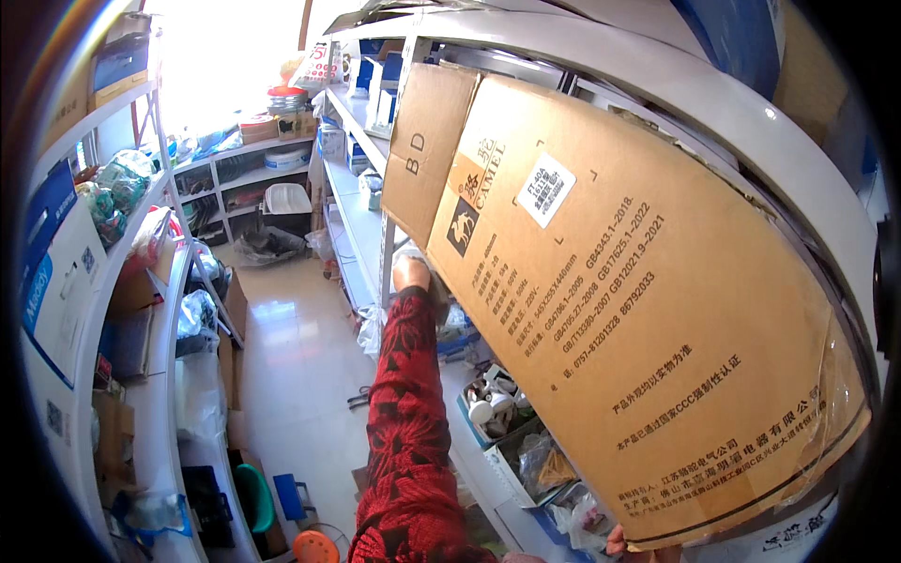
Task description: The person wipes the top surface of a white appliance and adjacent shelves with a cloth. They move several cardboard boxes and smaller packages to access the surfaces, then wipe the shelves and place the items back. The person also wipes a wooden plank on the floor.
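A large brown cardboard box (556, 310), printed with writing, a camel logo and a white label, slants across the right half of the view. One end flap (429, 151) stands out at its upper left. My left arm, in a red and black patterned sleeve, reaches up along the box's left side. At its end, my left hand (412, 273) is beside the box edge, close to clear plastic; its fingers are partly hidden. Under the lower corner of the box, my right hand (616, 540) holds the edge, mostly covered by the cardboard.
White metal shelving (352, 190) stands behind and below the box. On a low shelf are a carton of white bulb-like fittings (493, 401) and a carton with plastic bags (538, 461). Loaded shelves (158, 338) line the left. An orange stool (315, 547) and blue case (293, 496) lie low.
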